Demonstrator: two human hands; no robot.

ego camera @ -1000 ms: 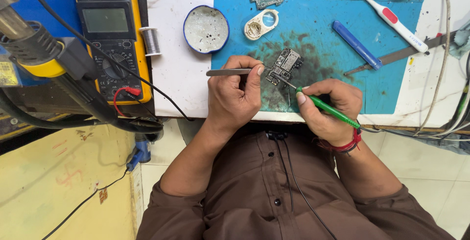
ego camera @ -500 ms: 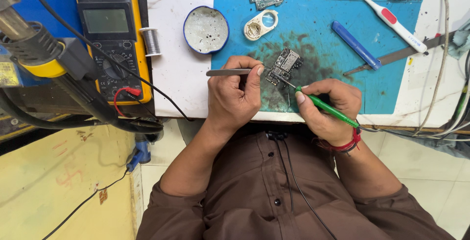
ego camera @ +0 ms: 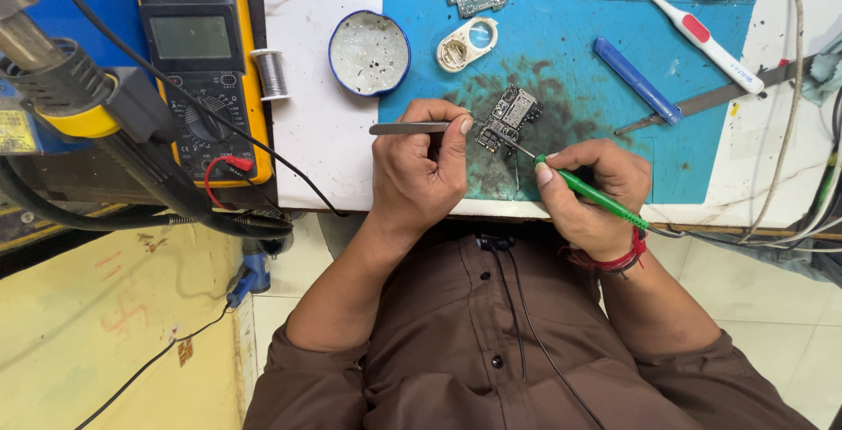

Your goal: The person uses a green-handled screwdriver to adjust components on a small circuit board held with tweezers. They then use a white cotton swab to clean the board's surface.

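Left hand point(ego camera: 419, 171) clenched around tweezers point(ego camera: 409, 128), green tool point(ego camera: 594, 196) gripped by right hand point(ego camera: 589, 195), small circuit board point(ego camera: 508, 119) touched at twelve o'clock.

A white marble-patterned bench top point(ego camera: 307, 62) is seen, with a blue work mat point(ego camera: 570, 53) laid over it beneath both hands. Left of the left hand point(ego camera: 419, 171), a round blue-rimmed tin point(ego camera: 369, 53), a small wire spool point(ego camera: 270, 74) and a yellow multimeter point(ego camera: 197, 79) are placed directly on the bench. A small circuit board point(ego camera: 509, 119) is set on the mat between the hands.
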